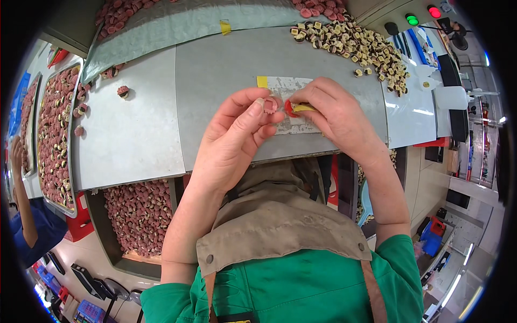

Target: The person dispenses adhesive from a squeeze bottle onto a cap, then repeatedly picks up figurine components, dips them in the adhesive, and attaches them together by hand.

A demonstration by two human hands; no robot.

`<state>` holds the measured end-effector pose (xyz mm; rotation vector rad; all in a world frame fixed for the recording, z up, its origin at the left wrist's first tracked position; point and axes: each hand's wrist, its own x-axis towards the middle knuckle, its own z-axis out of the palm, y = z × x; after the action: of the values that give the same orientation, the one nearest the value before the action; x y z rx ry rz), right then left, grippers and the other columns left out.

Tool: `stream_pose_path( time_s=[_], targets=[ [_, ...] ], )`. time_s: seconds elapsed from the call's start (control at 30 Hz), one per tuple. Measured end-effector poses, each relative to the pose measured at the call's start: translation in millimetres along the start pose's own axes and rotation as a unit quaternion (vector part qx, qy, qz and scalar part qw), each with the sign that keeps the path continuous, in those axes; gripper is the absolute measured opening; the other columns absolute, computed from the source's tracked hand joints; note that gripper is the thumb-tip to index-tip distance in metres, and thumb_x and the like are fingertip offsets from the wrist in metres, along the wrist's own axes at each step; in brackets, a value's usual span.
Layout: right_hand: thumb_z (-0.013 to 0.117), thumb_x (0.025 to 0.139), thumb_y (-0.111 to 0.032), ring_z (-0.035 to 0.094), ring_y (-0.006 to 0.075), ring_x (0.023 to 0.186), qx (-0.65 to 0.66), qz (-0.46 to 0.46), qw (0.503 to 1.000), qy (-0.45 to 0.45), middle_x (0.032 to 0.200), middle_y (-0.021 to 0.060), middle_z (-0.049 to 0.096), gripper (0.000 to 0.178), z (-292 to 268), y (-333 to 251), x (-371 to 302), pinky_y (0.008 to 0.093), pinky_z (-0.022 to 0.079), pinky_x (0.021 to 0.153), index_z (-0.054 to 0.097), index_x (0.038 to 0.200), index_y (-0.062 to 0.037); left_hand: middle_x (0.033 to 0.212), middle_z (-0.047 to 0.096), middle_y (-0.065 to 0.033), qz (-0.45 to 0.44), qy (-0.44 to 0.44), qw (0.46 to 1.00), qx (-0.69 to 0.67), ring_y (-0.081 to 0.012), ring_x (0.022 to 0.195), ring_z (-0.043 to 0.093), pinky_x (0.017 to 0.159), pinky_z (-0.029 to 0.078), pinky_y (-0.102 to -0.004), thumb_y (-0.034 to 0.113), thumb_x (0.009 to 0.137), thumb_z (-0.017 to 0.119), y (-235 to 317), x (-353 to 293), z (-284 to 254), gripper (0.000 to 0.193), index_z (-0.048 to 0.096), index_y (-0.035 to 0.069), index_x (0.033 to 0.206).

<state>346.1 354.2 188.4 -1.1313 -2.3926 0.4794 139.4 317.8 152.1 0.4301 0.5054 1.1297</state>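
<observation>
Between the thumb and fingers of my left hand [241, 121] is a small pink ridged cup-shaped piece [270, 105], its hollow side showing. My right hand [344, 116] pinches a small yellow-and-red item [302, 107] whose red end points at the pink piece; its kind I cannot make out. The two hands are close together but apart. Under them lies a worn white sheet [293, 128], fixed to the grey table [231, 64] with yellow tape [262, 82].
Dark-and-cream square pieces [350, 43] are heaped at the far right. Pink pieces lie on a greenish sheet [177, 24] at the back. Pink pieces with cream-and-dark centres fill a tray [74, 161] at left and an open drawer [175, 199]. Another person's arm [24, 199] shows far left.
</observation>
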Motion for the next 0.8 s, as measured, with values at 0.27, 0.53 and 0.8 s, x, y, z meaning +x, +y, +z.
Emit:
stream_pose_path(
  time_s=[0.27, 0.53, 0.8],
  targets=[
    [0.066, 0.079, -0.003, 0.057, 0.0251, 0.083, 0.034, 0.020, 0.999, 0.017, 0.090, 0.0094, 0.057, 0.020, 7.3, 3.4, -3.5, 0.0337, 0.047, 0.072, 0.062, 0.099, -0.0044, 0.110, 0.062, -0.0057, 0.005, 0.007, 1.000, 0.009, -0.0122, 0.098, 0.059, 0.084, 0.046, -0.0246, 0.017, 0.096, 0.057, 0.4, -2.2, 2.4, 0.034, 0.052, 0.002, 0.126],
    [0.061, 0.092, -0.010, 0.056, 0.0105, 0.092, 0.429, 0.144, 0.884, 0.121, 0.098, 0.0026, 0.058, 0.018, 13.5, -20.0, -16.0, 0.0244, 0.045, 0.079, 0.058, 0.108, -0.0012, 0.111, 0.062, -0.0066, -0.021, 0.007, 0.999, 0.042, -0.0114, 0.096, 0.060, 0.085, 0.048, -0.0241, 0.016, 0.096, 0.057, 5.6, -6.4, 9.9, 0.032, 0.053, 0.002, 0.124],
    [0.059, 0.094, -0.010, 0.056, 0.0120, 0.096, 0.463, 0.071, 0.875, 0.126, 0.105, 0.0044, 0.055, 0.019, 26.9, -27.3, -9.9, 0.0253, 0.046, 0.083, 0.054, 0.111, -0.0011, 0.109, 0.063, -0.0056, -0.028, 0.003, 0.998, 0.059, -0.0116, 0.097, 0.059, 0.086, 0.048, -0.0252, 0.015, 0.095, 0.059, 4.5, -5.9, 13.9, 0.031, 0.055, 0.002, 0.122]
  ],
)
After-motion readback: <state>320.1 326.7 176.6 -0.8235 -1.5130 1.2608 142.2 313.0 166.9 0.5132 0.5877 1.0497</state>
